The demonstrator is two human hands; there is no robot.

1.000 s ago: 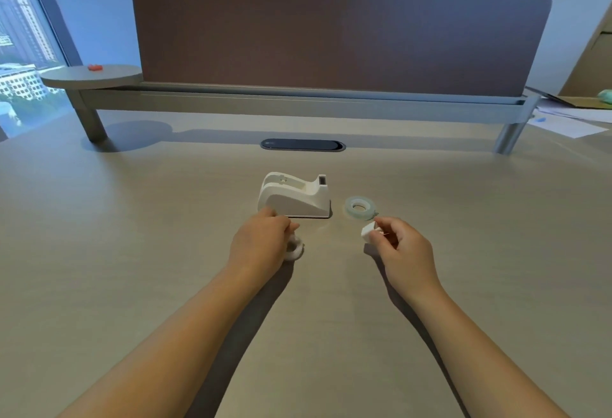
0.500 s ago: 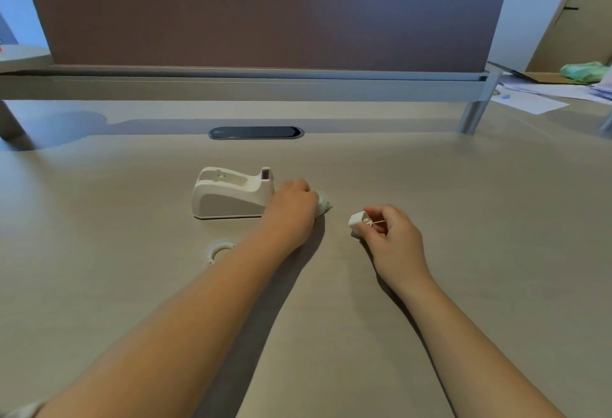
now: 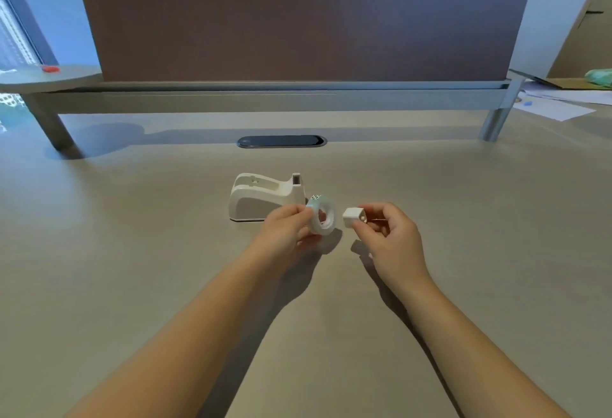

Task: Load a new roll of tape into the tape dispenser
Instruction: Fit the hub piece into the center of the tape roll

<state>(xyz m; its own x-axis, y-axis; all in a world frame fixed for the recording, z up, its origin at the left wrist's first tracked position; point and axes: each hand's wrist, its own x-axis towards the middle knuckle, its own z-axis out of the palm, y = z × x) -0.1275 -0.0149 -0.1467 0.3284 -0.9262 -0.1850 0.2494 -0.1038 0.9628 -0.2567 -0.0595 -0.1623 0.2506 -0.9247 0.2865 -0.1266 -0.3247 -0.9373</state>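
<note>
Head view: left hand point(image 3: 287, 230) pinched on the tape roll point(image 3: 322, 218), right hand point(image 3: 385, 231) closed on the small white spool core point(image 3: 353, 218), both held just above the bench point(image 3: 132, 252) in front of the empty dispenser point(image 3: 263, 197). Likely to jam or slip if pushed in crooked against the roll's hole.

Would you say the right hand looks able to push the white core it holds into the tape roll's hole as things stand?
Probably yes. The right hand holds the white core beside the tape roll, which the left hand holds up with its hole facing the core. Nothing sits between them.
</note>
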